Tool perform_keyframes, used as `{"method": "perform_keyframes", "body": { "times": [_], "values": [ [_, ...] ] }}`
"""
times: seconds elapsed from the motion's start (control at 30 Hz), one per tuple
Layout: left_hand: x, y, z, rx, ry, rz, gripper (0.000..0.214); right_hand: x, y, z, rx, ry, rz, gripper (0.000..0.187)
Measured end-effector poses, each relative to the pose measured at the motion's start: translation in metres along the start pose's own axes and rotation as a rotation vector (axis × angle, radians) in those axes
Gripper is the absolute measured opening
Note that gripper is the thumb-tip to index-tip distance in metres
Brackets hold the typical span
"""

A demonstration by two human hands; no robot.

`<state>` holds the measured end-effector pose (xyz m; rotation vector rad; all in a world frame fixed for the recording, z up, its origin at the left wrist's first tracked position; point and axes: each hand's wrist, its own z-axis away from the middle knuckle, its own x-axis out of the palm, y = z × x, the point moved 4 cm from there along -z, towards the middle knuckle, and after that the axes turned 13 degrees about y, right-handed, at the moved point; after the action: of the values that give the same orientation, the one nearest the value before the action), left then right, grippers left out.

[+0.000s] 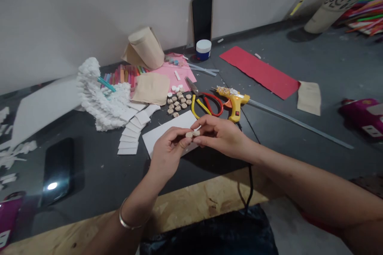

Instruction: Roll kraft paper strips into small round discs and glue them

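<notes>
Between the fingertips of my left hand (pixel 169 149) and my right hand (pixel 221 135) is a small beige piece (pixel 190 134), pinched from both sides. It looks folded or rolled; its exact kind is unclear. Below the hands lies a white card (pixel 155 139). Just beyond it sits a pile of small round beige pieces (pixel 177 107), with a few white ones (pixel 177 88) behind. Scissors (pixel 206 101) with red and yellow handles rest close by. A yellow hot glue gun (pixel 235 103) holding a long clear glue stick (pixel 299 123) lies past my right hand.
Left are overlapping white card strips (pixel 129 137), a fluffy white shape (pixel 101 103) and a dark phone (pixel 58 171). Behind stand a beige roll (pixel 148 48), a blue jar with white lid (pixel 203 50) and a leaning phone (pixel 202 18). Red paper (pixel 260 72) lies right; a black cable (pixel 250 187) crosses the table edge.
</notes>
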<state>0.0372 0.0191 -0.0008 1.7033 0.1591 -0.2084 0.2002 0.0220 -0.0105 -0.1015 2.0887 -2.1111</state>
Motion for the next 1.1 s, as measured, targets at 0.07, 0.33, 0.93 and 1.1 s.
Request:
{"method": "perform_keyframes", "body": {
  "times": [0.07, 0.33, 0.93, 1.1],
  "values": [
    [0.000, 0.000, 0.000, 0.002, 0.014, -0.001, 0.013, -0.001, 0.000, 0.000, -0.011, 0.019, 0.016, 0.026],
    [0.000, 0.001, 0.000, 0.054, 0.031, -0.072, 0.014, -0.004, -0.002, 0.000, -0.036, 0.110, 0.050, 0.016],
    [0.005, -0.014, 0.003, -0.217, 0.060, 0.140, 0.017, -0.001, -0.011, 0.002, -0.185, 0.080, 0.290, 0.009],
    [0.004, -0.012, 0.001, -0.214, 0.024, 0.119, 0.020, -0.001, -0.009, 0.001, -0.180, 0.059, 0.303, 0.008]
  ]
}}
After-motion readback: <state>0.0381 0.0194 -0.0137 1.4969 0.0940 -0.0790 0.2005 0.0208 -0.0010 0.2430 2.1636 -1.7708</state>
